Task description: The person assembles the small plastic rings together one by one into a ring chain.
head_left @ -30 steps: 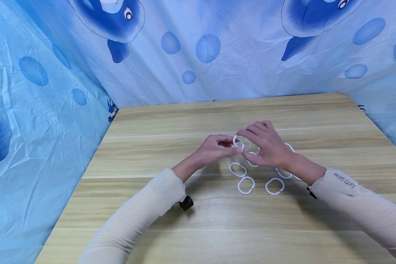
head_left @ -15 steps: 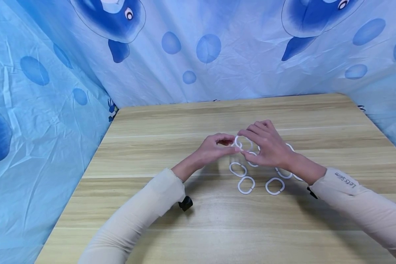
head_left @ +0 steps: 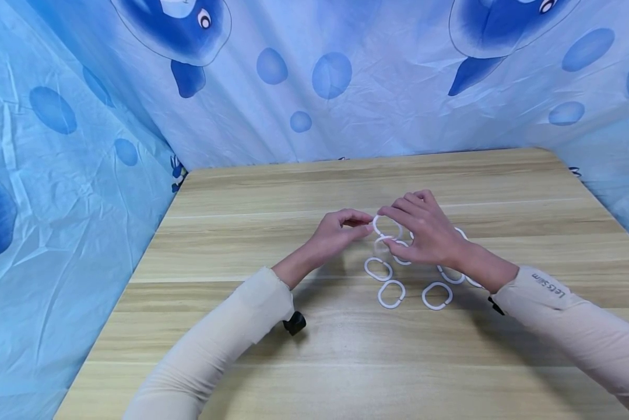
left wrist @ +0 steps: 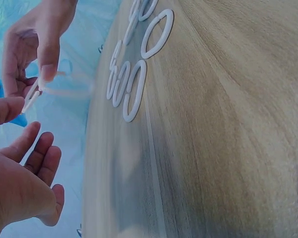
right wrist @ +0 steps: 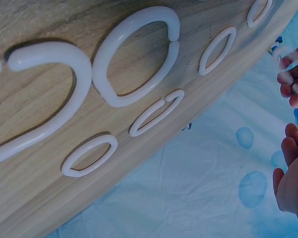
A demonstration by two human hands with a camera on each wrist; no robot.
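My right hand (head_left: 424,233) pinches an oval white plastic C-ring (head_left: 374,224) between thumb and fingers, above the table. Through it hangs a second white C-ring (left wrist: 67,93), blurred by motion. My left hand (head_left: 339,234) is just left of the held ring, fingertips right at its edge. In the left wrist view the left thumb (left wrist: 10,110) is at the ring's lower end, while the other fingers are spread apart from it. More white C-rings lie flat below the hands, one (head_left: 367,268) under the hanging ring and another (head_left: 434,308) nearer me.
The wooden table (head_left: 314,373) carries several loose C-rings, some partly hidden by the right hand and wrist. A blue curtain (head_left: 314,116) with sea-animal prints hangs along the back and left edges. A black wrist camera (head_left: 295,324) sits under the left sleeve.
The left thumb has drawn back left and let go of the second C-ring, which now hangs lower from the one held. My right hand has kept its grip, almost still.
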